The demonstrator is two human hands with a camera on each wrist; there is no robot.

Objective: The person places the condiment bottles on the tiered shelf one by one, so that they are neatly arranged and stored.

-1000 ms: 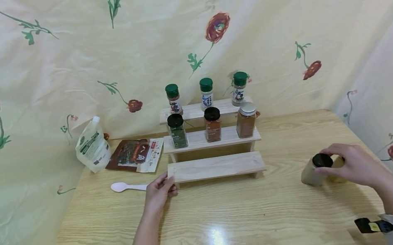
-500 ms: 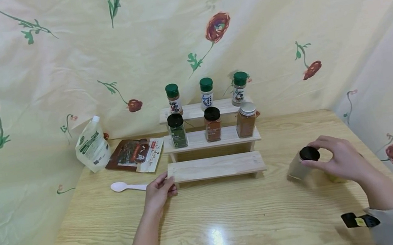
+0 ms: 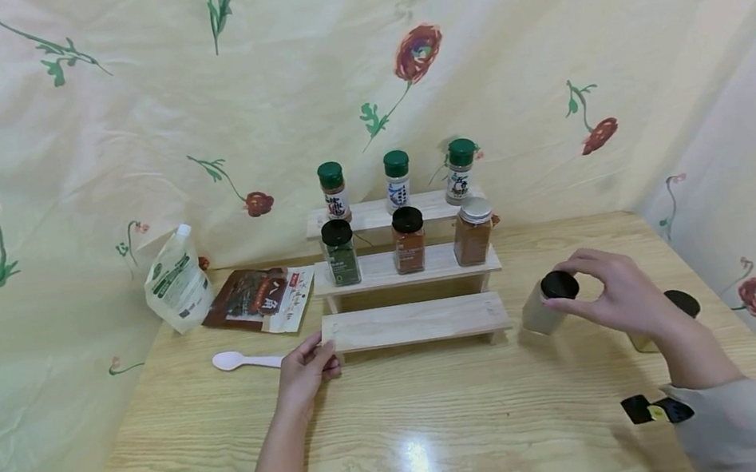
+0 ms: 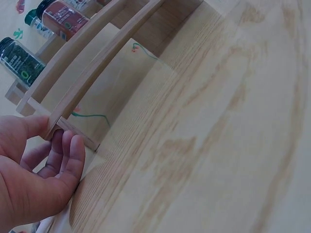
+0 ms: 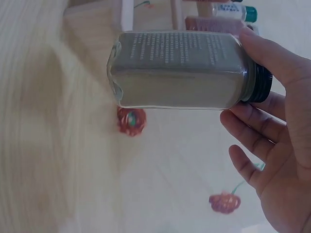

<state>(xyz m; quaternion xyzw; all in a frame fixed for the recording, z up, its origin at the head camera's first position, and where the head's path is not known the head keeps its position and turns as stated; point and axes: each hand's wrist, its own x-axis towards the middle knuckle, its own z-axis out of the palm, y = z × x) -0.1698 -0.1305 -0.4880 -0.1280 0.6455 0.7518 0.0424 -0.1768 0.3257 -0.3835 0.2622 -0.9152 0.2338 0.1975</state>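
Note:
My right hand [image 3: 607,292] grips a clear spice jar [image 5: 180,70] by its black lid, with pale greyish powder inside and white print on one side. The jar tilts slightly to the right of the wooden tiered rack [image 3: 415,321]. At the left end of the rack's bare front step, my left hand [image 3: 306,371] pinches the board's edge, thumb above and fingers below. On the middle step stand a green-filled jar [image 3: 341,253], a reddish one [image 3: 410,239] and a silver-lidded brown one [image 3: 474,230]. Three green-capped shakers [image 3: 398,181] line the top step.
A second black-lidded jar [image 3: 645,342] stands behind my right wrist, partly hidden. Left of the rack lie a white spoon [image 3: 245,359] and a brown spice packet [image 3: 259,299], with a white spouted pouch [image 3: 177,280] against the flowered cloth.
My right hand has carried the greyish jar leftward and slightly away from me, toward the rack, uncovering the second black-lidded jar. The left hand has stayed on the rack.

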